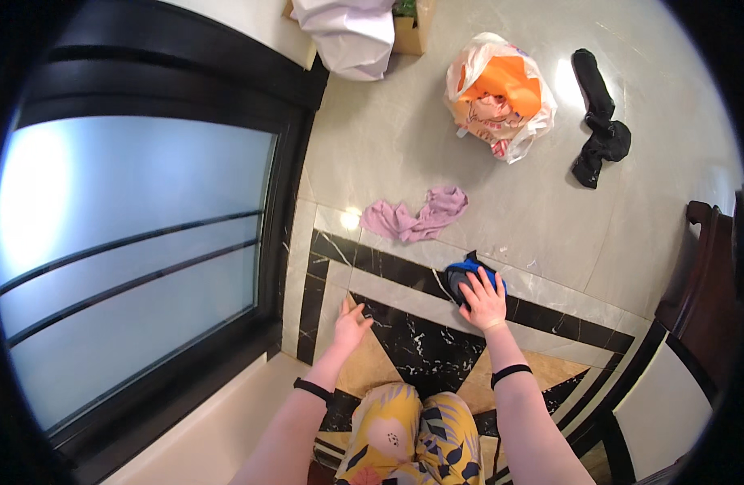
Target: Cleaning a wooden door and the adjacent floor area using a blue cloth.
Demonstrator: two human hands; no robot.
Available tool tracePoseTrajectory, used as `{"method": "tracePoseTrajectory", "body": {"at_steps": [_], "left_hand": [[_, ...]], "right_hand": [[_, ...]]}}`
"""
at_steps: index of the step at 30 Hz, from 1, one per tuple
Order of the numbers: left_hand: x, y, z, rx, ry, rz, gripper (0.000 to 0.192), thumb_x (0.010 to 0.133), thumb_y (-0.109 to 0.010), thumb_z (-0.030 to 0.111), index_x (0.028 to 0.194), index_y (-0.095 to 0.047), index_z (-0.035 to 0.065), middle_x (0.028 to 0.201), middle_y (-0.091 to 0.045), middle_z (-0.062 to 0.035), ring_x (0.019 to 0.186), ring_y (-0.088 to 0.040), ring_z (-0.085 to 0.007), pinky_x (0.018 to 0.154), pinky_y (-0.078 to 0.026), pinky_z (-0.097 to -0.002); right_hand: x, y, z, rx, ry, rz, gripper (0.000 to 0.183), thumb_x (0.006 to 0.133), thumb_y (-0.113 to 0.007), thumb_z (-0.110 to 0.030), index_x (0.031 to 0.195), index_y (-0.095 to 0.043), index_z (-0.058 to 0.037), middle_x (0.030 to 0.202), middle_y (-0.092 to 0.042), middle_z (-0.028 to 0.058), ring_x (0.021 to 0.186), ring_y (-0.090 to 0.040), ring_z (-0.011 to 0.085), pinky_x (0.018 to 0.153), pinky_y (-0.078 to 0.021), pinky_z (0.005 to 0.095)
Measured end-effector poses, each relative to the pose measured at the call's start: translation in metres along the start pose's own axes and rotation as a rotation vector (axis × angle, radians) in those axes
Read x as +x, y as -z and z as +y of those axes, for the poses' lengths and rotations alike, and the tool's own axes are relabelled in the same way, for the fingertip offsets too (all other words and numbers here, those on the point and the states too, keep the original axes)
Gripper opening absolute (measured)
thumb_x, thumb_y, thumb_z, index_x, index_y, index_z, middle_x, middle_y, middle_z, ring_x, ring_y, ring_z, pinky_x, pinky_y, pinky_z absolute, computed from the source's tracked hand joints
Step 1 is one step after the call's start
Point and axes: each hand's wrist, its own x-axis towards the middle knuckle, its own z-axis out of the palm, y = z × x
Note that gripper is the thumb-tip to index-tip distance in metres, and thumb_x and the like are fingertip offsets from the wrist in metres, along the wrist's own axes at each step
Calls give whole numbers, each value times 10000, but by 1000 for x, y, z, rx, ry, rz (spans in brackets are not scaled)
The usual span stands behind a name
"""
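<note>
My right hand lies over a crumpled blue, grey and black fabric item on the tiled floor. Its fingers are spread and cover part of the cloth, so its exact kind is hard to tell. To the left, my left hand is held low over the floor tiles, fingers apart and nothing in them. Beyond both hands lies a crumpled pink-purple cloth, touched by neither. Each forearm has a dark band around it.
A white plastic bag with orange and pink packaging stands farther off. Right of it lies a twisted black cloth item. A white bag and cardboard box stand at the top. A dark-framed glass door borders the left, a dark wooden chair the right.
</note>
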Motion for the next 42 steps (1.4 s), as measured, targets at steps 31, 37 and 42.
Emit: {"method": "tracePoseTrajectory", "body": {"at_steps": [31, 37, 42], "left_hand": [[-23, 40, 229, -1610, -316, -339, 123, 692, -483, 38, 813, -473, 52, 1078, -537, -119, 942, -507, -170, 842, -384, -282], [-54, 22, 214, -1459, -479, -547, 124, 658, -532, 101, 757, -486, 42, 1120, -533, -137, 957, -527, -181, 861, -395, -289], [-63, 5, 209, -1302, -433, -734, 133, 696, -503, -10, 820, -530, 30, 1056, -558, -99, 918, -540, -145, 796, -429, -263]], "right_hand": [[-11, 15, 10, 69, -4, 126, 503, 704, -674, -392, 1163, -563, -218, 1312, -475, 26, 1301, -349, 229, 1082, -221, 493], [-29, 38, -4, 146, -186, 136, 531, 720, -665, -377, 1193, -540, -169, 1321, -442, 97, 1327, -294, 260, 1098, -155, 494], [-72, 59, -34, 2042, -942, 336, 347, 894, -502, -248, 1224, -499, -142, 1234, -504, 48, 1132, -512, 194, 900, -449, 430]]}}
